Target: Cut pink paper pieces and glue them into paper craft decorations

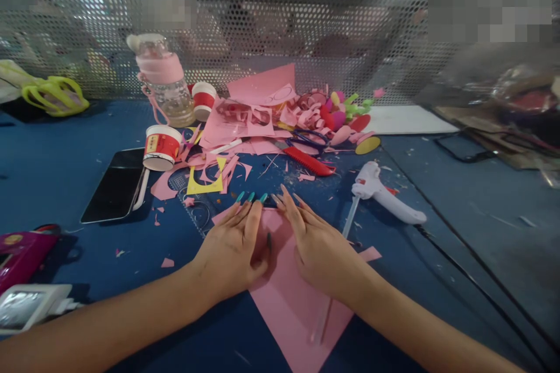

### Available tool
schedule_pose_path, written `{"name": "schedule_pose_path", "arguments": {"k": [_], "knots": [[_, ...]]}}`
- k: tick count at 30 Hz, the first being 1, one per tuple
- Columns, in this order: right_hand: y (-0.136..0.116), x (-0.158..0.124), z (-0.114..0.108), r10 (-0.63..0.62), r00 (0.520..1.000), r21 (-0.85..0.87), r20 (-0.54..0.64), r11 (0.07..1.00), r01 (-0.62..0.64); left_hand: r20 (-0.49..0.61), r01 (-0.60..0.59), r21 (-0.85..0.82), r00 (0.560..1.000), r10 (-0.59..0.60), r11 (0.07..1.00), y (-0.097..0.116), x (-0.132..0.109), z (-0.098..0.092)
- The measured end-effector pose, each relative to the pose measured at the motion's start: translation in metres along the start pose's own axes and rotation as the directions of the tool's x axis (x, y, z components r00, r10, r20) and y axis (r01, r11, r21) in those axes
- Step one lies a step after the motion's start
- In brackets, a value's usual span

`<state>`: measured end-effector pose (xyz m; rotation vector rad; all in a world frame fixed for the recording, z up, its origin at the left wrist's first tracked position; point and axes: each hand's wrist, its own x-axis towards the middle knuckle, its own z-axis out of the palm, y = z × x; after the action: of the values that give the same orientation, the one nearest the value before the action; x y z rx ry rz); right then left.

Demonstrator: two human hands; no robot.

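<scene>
A sheet of pink paper (284,297) lies on the blue table in front of me, one corner pointing at me. My left hand (236,250) rests on its far left part, fingers stretched forward with teal nails and the thumb tucked near the palm. Beside it my right hand (317,245) presses the far right part, its fingers extended and pointing toward the left fingertips. Under both hands, the paper's far edge is partly hidden. A clear glue stick (322,320) crosses the sheet beneath my right wrist, apparently running up to the white glue gun (387,195).
Pink paper scraps (245,128) pile up at the back, near a red comb-like tool (310,161). On the left are a phone (116,186), a paper cup (161,148), a pink-lidded bottle (164,81) and a magenta object (26,256). A black cord (476,291) trails right.
</scene>
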<state>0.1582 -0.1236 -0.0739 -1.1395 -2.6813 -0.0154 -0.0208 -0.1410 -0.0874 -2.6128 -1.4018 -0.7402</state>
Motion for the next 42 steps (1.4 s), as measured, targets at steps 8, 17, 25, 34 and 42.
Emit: {"name": "schedule_pose_path", "arguments": {"k": [8,17,25,34,42], "knots": [[-0.0009,-0.0008,0.0008,-0.014,1.000,-0.052,-0.002,0.999,0.014,0.023,-0.004,-0.003,1.000,0.004,1.000,0.0008,0.0007,-0.0024],[-0.0011,-0.0011,0.0017,-0.031,0.999,-0.075,-0.014,0.997,0.030,-0.001,-0.010,0.010,1.000,0.010,1.000,0.0014,-0.0007,-0.0009],[-0.0019,-0.0015,0.0002,-0.036,0.999,-0.095,-0.032,0.995,0.033,-0.005,-0.001,0.015,1.000,0.001,1.000,0.0019,-0.0028,0.0010],[-0.0010,-0.0014,0.0003,-0.038,0.998,-0.115,-0.044,0.993,0.032,0.003,-0.028,0.026,1.000,0.028,0.999,0.0008,-0.0024,-0.0001],[-0.0011,-0.0023,0.0010,-0.048,0.997,-0.107,-0.061,0.993,0.041,0.001,-0.026,0.035,1.000,0.026,0.999,0.0004,-0.0034,-0.0003]]}}
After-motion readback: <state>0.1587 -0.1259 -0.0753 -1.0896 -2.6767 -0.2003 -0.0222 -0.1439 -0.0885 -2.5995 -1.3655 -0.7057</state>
